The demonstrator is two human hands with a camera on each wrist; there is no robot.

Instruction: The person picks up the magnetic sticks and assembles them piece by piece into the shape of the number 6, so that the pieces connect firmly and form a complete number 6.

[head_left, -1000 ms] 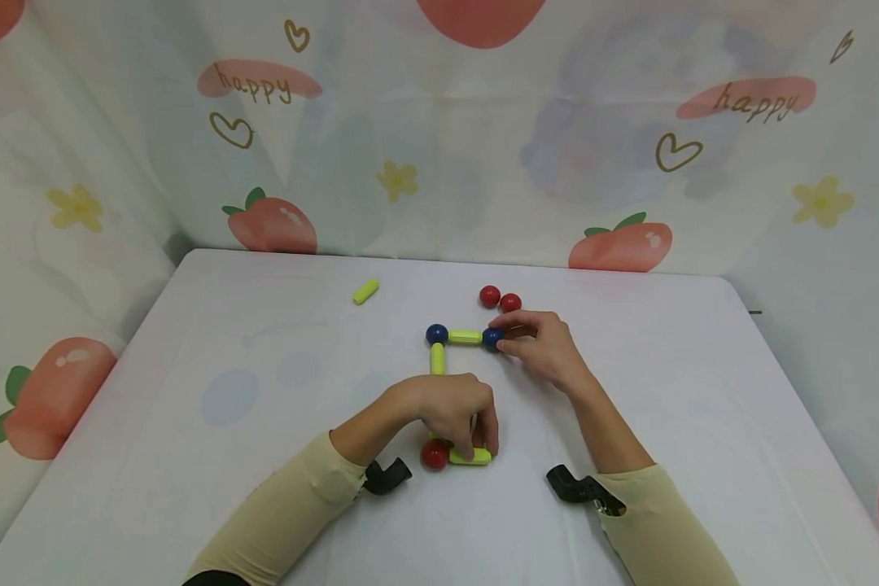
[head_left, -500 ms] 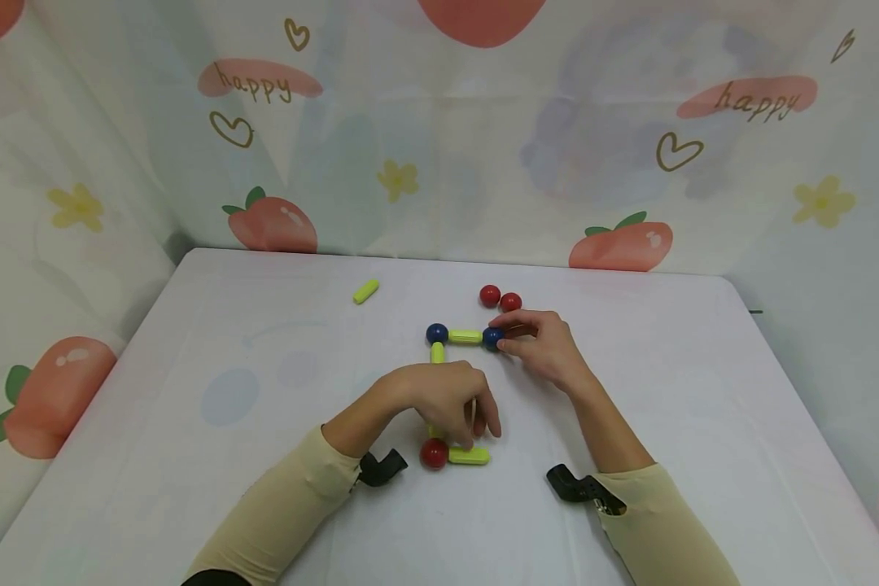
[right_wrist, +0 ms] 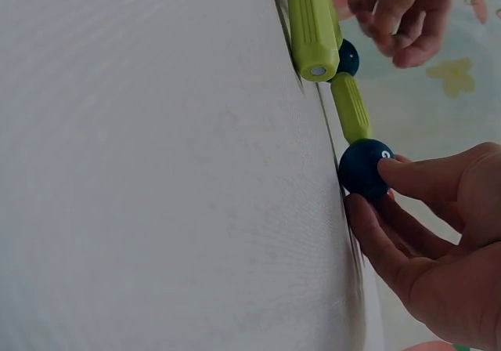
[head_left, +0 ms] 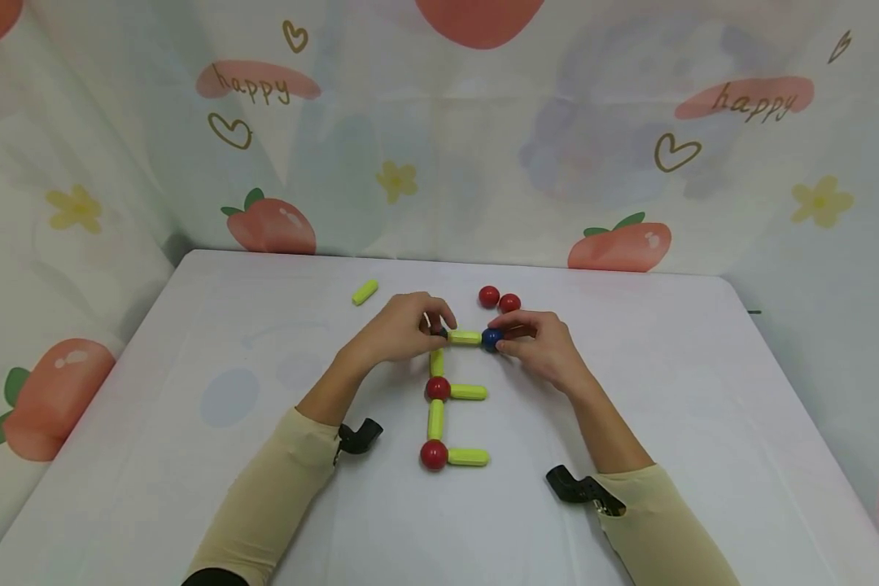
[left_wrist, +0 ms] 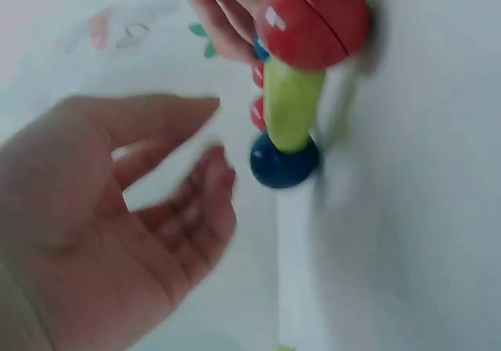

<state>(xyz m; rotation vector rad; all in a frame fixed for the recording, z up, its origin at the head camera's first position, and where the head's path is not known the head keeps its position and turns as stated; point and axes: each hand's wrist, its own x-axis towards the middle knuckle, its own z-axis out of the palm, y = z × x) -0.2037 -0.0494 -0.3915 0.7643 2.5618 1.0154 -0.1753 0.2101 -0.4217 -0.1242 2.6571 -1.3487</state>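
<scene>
Magnetic rods and balls form an E-like figure on the table. My right hand [head_left: 545, 346] pinches the blue ball [right_wrist: 365, 168] at the right end of the top yellow-green rod [head_left: 465, 337]. Over the top-left blue ball [left_wrist: 283, 161] hovers my left hand [head_left: 406, 325]; the left wrist view shows its fingers apart from that ball, with nothing between them. Down the left side sit a middle red ball [head_left: 438, 388] and a lower red ball [head_left: 434, 455], joined by an upright rod [head_left: 435, 420]. A middle rod [head_left: 469, 392] and a bottom rod [head_left: 469, 457] extend rightward from them.
Behind my right hand lie two loose balls, a red ball [head_left: 489, 297] and another red ball [head_left: 509, 303]. A loose yellow-green rod [head_left: 365, 292] lies farther left. The white table [head_left: 630, 325] ends at a printed curtain [head_left: 439, 146].
My left hand has left the bottom rod and moved away from me to the top-left blue ball, uncovering the middle red ball and rod. My right hand has stayed on its blue ball.
</scene>
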